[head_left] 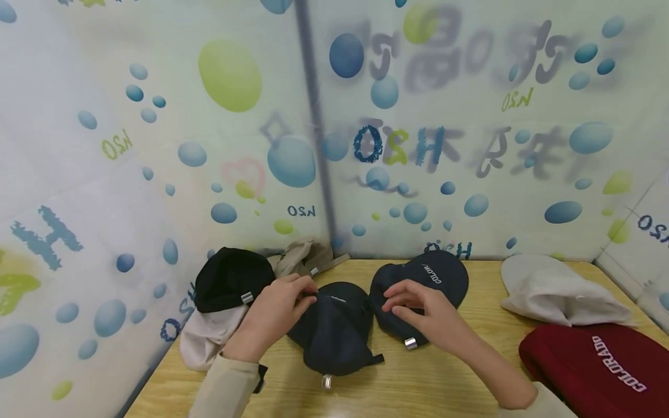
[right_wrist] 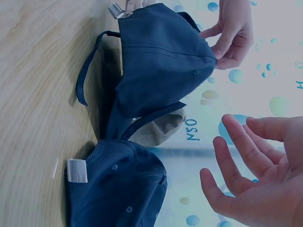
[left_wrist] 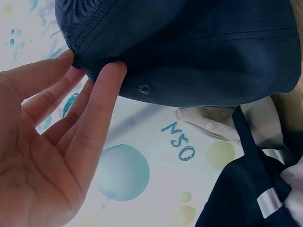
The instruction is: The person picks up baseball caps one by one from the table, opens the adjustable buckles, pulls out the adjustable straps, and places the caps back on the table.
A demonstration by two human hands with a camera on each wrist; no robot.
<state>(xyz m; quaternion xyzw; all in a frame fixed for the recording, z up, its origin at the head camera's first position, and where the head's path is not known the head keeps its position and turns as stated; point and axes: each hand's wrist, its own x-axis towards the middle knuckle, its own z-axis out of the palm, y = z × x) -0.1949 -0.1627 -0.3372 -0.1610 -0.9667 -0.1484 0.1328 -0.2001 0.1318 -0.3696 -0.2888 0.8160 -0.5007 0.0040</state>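
My left hand (head_left: 276, 310) pinches the crown of a navy cap (head_left: 337, 339), thumb and fingertips meeting at its top seam in the left wrist view. A strap hangs loose at the back of this cap, beside a silver clasp (head_left: 326, 381). To its right lies a second navy cap (head_left: 448, 273) with white lettering on the brim and its own silver clasp (right_wrist: 77, 170). My right hand (head_left: 425, 310) hovers over this second cap, its fingers spread and relaxed in the right wrist view (right_wrist: 255, 175), holding nothing.
On the left, a black cap (head_left: 230, 278) sits on a pale cap (head_left: 206, 337), with a beige cap (head_left: 305, 255) behind. A light grey cap (head_left: 569, 293) and a dark red cap (head_left: 580, 371) lie at the right. Printed curtains (head_left: 240, 145) border the wooden table (head_left: 444, 383).
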